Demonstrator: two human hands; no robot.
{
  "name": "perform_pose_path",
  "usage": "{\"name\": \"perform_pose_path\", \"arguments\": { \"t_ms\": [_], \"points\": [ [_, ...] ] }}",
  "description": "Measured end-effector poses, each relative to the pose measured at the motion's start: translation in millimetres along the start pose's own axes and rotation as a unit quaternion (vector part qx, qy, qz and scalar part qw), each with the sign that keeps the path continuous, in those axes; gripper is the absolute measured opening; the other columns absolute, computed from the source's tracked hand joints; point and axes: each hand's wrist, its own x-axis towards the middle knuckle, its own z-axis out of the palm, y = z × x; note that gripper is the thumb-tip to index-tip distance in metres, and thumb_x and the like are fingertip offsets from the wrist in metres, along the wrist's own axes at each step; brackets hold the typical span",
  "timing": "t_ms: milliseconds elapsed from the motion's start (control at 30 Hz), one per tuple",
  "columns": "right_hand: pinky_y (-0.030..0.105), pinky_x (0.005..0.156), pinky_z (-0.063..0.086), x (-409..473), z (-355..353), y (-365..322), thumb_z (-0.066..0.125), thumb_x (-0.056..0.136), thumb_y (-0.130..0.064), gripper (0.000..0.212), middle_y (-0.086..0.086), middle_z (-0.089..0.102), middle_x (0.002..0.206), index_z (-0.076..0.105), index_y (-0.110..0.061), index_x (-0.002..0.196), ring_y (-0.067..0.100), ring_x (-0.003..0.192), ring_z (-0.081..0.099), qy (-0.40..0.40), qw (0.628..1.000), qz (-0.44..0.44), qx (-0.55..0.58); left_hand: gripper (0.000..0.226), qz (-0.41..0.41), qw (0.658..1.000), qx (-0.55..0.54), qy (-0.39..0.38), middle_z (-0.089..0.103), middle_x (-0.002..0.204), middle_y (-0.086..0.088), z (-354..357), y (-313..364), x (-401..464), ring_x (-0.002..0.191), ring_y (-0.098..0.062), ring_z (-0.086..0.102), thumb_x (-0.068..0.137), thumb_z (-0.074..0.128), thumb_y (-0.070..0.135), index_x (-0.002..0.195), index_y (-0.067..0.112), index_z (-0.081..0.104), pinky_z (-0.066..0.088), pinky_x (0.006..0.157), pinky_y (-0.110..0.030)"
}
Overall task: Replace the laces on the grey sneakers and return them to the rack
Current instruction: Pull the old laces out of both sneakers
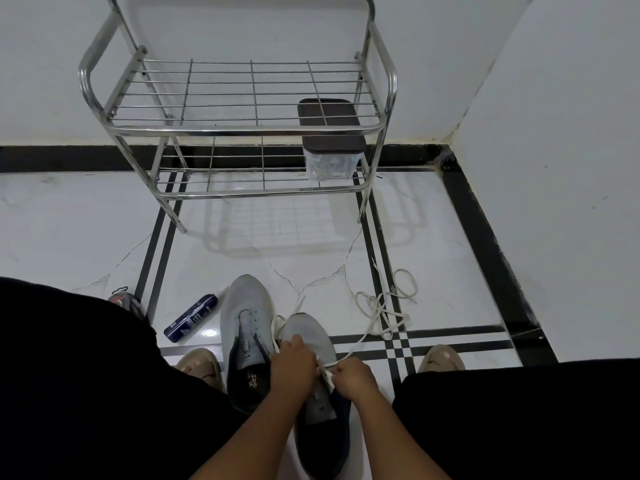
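L hand [292, 363] + R hand [353, 375] each w/ grip pinching white lace [381, 308] over R sneaker [311, 332] on floor [443, 244], beside L sneaker [246, 306], w/ rack [242, 129] well apart.

We are reaching both bare forearms forward and down from the bottom edge, converging toward the middle. Our left hand [293, 363] is lying knuckles up with its fingers curled downward. Our right hand [354, 375] is bunching its fingers together just beside it (pinching something thin), thumbs nearly meeting.
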Motion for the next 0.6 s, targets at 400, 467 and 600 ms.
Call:
{"name": "perform_pose_path", "arguments": {
  "t_ms": [400,467,600],
  "points": [
    [0.02,0.074,0.041,8,-6,2,0.051,0.09,-0.018,0.028,0.009,0.066,0.118,0.069,-0.012,0.109,0.027,0.111,0.06,0.014,0.998,-0.01,0.053,0.013,-0.137,0.914,-0.382,-0.024,0.064,0.088,-0.008,-50,-19,25,0.075,-0.022,0.057,0.095,0.047,0.021,0.085,0.013,0.052,0.045,0.072,-0.029],
    [0.019,0.071,0.037,5,-2,3,0.053,0.088,-0.018,0.024,0.01,0.067,0.113,0.07,-0.011,0.104,0.027,0.106,0.061,0.014,0.998,-0.015,0.055,0.015,0.004,0.983,-0.17,-0.074,0.059,0.113,-0.007,-25,-11,18,0.097,-0.024,0.06,0.092,0.053,0.021,0.104,0.015,0.059,0.043,0.077,-0.026],
    [0.019,0.073,0.038,2,1,4,0.053,0.086,-0.017,0.027,0.007,0.067,0.114,0.07,-0.014,0.107,0.026,0.107,0.061,0.002,0.999,-0.023,0.042,0.028,0.042,0.998,0.04,-0.028,0.045,0.122,-0.005,-1,-1,4,0.102,-0.024,0.061,0.089,0.06,0.019,0.116,0.016,0.058,0.048,0.083,-0.037]
  ]
}}
